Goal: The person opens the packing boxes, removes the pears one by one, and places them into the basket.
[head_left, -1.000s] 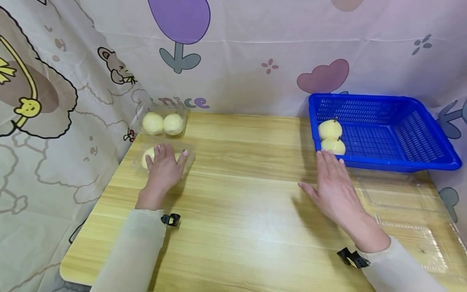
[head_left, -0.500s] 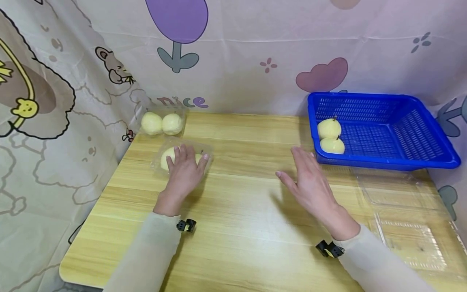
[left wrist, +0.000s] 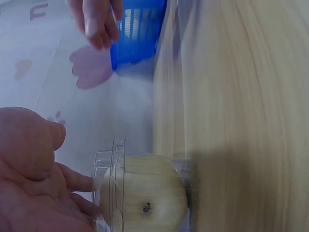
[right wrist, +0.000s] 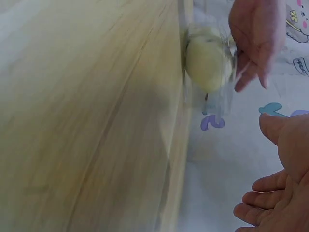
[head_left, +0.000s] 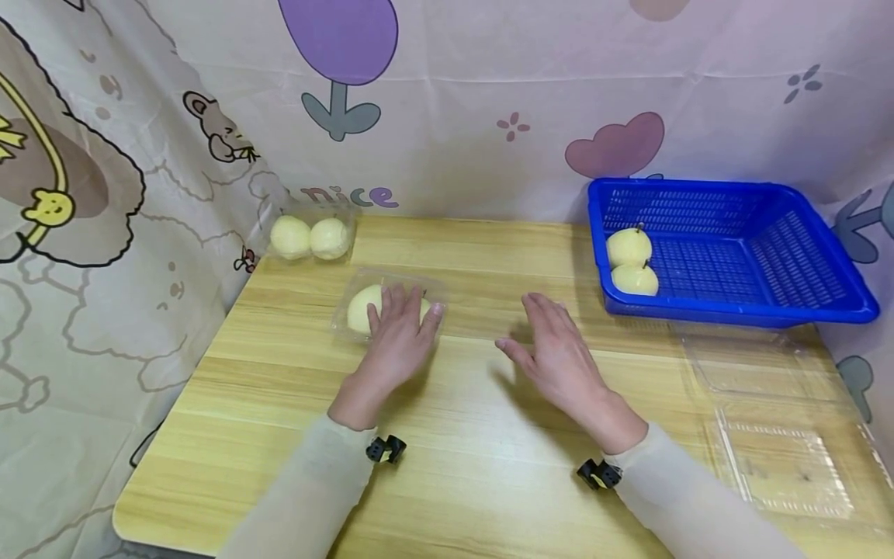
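Observation:
A clear plastic box with pale yellow pears inside sits left of the table's middle. My left hand rests on top of it, fingers stretched over the plastic and partly covering the pears. In the left wrist view, a pear shows through the box wall beside the fingers. My right hand is held above the table to the right of the box, touching nothing, fingers extended and thumb apart. The right wrist view shows the box's pear from the other side.
A second clear box with two pears stands at the back left. At the back right is a blue basket with two pears at its left end. Clear plastic containers lie at the right edge. A printed curtain hangs behind.
My left hand has slid the box of pears to the right across the table. My right hand has moved left, away from the blue basket.

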The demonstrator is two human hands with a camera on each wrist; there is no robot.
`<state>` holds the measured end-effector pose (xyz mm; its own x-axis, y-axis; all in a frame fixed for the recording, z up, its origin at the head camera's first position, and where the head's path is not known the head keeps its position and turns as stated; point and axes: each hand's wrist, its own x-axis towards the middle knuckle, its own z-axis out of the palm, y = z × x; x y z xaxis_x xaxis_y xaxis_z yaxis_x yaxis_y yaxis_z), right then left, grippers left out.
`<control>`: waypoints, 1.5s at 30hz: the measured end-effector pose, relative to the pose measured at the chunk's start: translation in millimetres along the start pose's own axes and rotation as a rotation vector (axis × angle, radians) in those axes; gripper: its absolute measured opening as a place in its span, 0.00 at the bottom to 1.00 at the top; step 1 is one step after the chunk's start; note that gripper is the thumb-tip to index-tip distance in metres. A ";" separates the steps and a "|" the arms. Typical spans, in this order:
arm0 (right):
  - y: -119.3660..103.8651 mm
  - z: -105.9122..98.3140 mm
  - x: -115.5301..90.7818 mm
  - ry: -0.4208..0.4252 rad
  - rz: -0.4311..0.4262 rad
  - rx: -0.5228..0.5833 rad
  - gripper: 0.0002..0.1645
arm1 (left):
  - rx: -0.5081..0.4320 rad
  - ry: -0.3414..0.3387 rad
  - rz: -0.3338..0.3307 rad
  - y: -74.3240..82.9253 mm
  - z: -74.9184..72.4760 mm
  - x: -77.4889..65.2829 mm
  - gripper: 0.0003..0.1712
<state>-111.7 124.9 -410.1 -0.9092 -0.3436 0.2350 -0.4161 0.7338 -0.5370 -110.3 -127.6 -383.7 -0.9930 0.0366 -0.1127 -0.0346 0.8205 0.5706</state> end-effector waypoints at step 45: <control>-8.4 30.7 5.7 -0.069 -0.023 0.033 0.53 | -0.033 -0.039 0.033 -5.1 2.1 5.7 0.52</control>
<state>-113.1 98.8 -429.2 -0.8959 -0.4005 0.1920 -0.4353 0.7057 -0.5590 -115.5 -130.4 -389.0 -0.9885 0.0863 -0.1242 -0.0058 0.7991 0.6012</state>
